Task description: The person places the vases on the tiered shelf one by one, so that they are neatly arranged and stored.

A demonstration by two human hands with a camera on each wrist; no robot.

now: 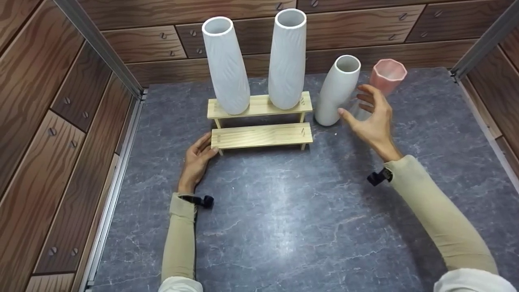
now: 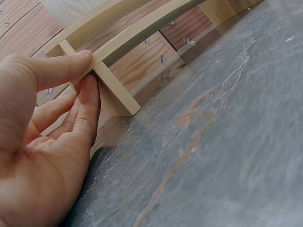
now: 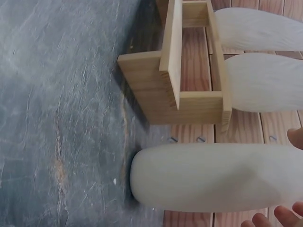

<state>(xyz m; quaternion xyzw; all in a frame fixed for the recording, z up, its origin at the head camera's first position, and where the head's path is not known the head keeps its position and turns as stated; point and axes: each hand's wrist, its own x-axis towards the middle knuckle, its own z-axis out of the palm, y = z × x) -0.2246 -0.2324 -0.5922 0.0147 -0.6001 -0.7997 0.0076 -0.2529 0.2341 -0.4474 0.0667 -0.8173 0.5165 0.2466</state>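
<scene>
Toward the back edge of the tabletop, your left hand pinches the left end of the pale wooden two-step stand; your spread right hand is beside the smooth white tapered vase.

Two tall vases are being shown in white, their surfaces being patterned by fine, leaf-like lines; a third vase is being seen in plain off-white. Pale yellow wood grain is being displayed by a shelf, pink by a cup. The blue-grey tabletop is being streaked by white and rusty veins, brown wall boards are being striped by darker grain, and khaki sleeves are being crossed by black wristbands.
</scene>
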